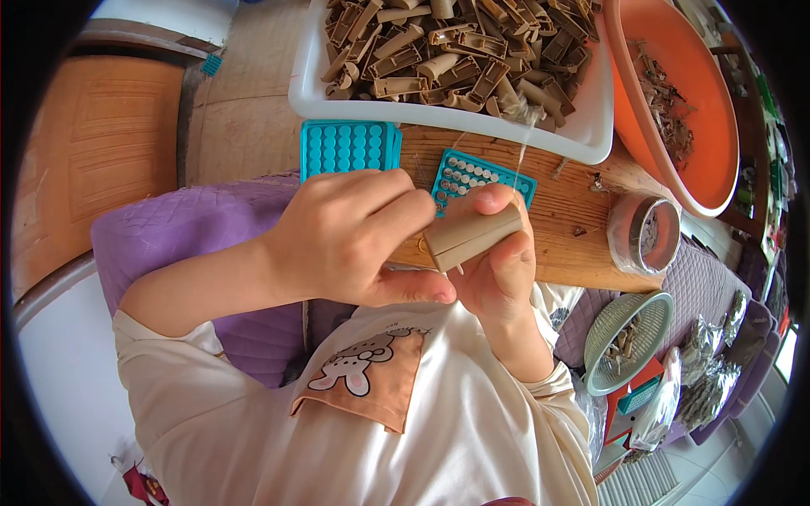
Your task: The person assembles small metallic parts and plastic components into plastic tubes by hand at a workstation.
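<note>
A tan, half-round plastic casing (474, 236) is held in my right hand (506, 274), its thumb over the top and its fingers below and at the right end. My left hand (350, 228) is at the casing's left end with curled fingers, its thumb reaching under the near corner. Its fingertips are partly hidden, so what they pinch does not show. Just beyond my hands lies a teal tray (527, 184) with rows of small silvery, round pieces. To its left is a stack of teal trays (350, 145) with round cells. A thin pale strand rises above the casing.
A white bin (557, 150) heaped with tan casings (456, 63) stands at the far side of the wooden table (565, 244). To the right are an orange basin (709, 160) with small metal parts, a plastic-wrapped round container (620, 228) and a pale green basket (662, 320).
</note>
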The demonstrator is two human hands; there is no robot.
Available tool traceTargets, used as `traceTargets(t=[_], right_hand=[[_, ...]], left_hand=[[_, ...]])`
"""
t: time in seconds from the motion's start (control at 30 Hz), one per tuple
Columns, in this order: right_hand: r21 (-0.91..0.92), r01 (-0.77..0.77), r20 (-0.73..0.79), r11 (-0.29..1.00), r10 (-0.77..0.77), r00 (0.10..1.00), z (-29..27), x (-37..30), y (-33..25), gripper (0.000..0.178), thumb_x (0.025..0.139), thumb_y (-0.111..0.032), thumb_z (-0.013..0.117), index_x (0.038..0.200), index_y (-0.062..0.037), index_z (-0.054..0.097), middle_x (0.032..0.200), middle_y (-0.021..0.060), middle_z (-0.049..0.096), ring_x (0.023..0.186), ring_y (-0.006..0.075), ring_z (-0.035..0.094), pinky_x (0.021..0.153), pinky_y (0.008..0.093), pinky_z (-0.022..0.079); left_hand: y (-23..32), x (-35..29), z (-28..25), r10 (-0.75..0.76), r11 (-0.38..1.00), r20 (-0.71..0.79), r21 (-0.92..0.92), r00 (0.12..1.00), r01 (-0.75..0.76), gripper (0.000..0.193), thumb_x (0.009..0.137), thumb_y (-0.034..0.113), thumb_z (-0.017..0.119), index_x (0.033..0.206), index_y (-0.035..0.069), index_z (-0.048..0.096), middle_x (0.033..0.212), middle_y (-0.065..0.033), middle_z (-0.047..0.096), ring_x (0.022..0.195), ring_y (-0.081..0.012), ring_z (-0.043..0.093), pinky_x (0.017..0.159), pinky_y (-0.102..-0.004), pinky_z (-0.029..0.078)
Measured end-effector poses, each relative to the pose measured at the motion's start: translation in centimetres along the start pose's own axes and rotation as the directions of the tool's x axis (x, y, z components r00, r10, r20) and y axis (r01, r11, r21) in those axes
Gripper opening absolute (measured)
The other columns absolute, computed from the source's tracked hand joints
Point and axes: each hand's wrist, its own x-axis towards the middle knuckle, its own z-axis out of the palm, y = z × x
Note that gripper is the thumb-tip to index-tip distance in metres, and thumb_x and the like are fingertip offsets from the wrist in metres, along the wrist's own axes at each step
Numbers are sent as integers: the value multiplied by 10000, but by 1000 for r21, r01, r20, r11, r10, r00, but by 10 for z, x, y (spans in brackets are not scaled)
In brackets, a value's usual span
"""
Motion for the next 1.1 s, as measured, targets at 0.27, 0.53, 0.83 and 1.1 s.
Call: traceTargets(t=[0.27,0.53,0.83,1.1], right_hand=[[-5,-56,-30,998,56,998,5,-4,12,452,806,-405,474,1068,-48,386,890,28,463,726,111,496,618,238,418],[182,-99,-175,978,131,976,11,-6,28,416,824,-396,449,1061,-62,375,873,42,475,743,106,498,626,231,421],[-960,-42,-259,278,-815,519,-73,-100,-91,337,827,-337,478,947,-23,486,892,55,492,784,148,501,694,255,421],[-291,-913,-354,-285,-855,380,-214,-335,-248,458,816,-415,440,730,16,571,631,120,565,531,230,460,546,346,375]], left_hand=[[-1,3,-7,138,974,-22,185,990,-132,474,756,451,507,512,64,381,490,-38,331,395,-176,375,337,-275,306],[-8,3,-2,199,954,-27,232,980,-187,452,750,392,508,476,67,354,485,-30,279,385,-169,351,331,-272,294],[-6,-12,4,28,981,218,180,976,-68,281,671,344,596,619,95,477,600,-12,428,518,-152,465,449,-267,388],[-4,-10,6,22,972,300,215,954,-91,161,622,181,639,648,100,502,637,2,471,567,-139,484,487,-256,400]])
